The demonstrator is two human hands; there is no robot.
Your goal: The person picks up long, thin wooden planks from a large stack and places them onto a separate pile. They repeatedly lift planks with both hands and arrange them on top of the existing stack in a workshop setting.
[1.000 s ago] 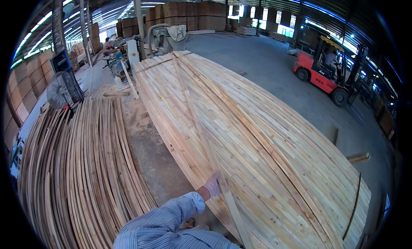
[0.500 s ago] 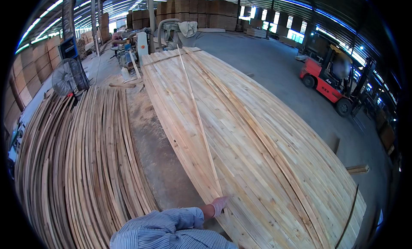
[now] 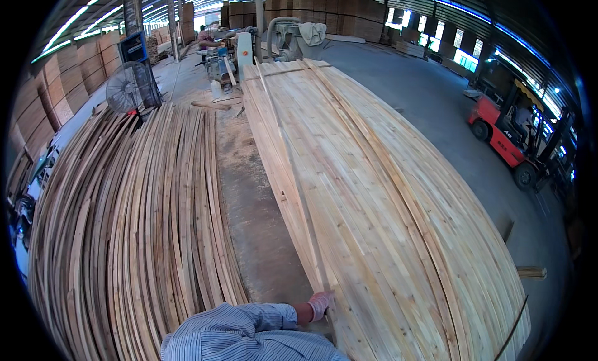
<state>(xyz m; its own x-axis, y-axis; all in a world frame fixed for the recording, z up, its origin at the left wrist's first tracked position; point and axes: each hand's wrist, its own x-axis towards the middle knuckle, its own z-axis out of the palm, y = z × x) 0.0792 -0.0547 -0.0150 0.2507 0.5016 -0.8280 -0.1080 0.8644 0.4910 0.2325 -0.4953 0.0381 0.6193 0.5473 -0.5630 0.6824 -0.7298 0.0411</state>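
**Wooden strip [image 3: 299,191] shifting toward left edge of board stack [image 3: 374,211]**

The left hand [image 3: 321,304], fingers curled, is gripping the strip beside that edge; it is lying lengthwise atop the stack. Slats [image 3: 168,211] are resting left of the stack.

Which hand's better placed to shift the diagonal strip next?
Left, probably: the left hand is at the diagonal strip lying across the boards; the right hand isn't in view.

grey floor [image 3: 436,112] | dark ribbed roof [image 3: 504,9] | glowing windows [image 3: 466,60], back right | posts [image 3: 132,13], left
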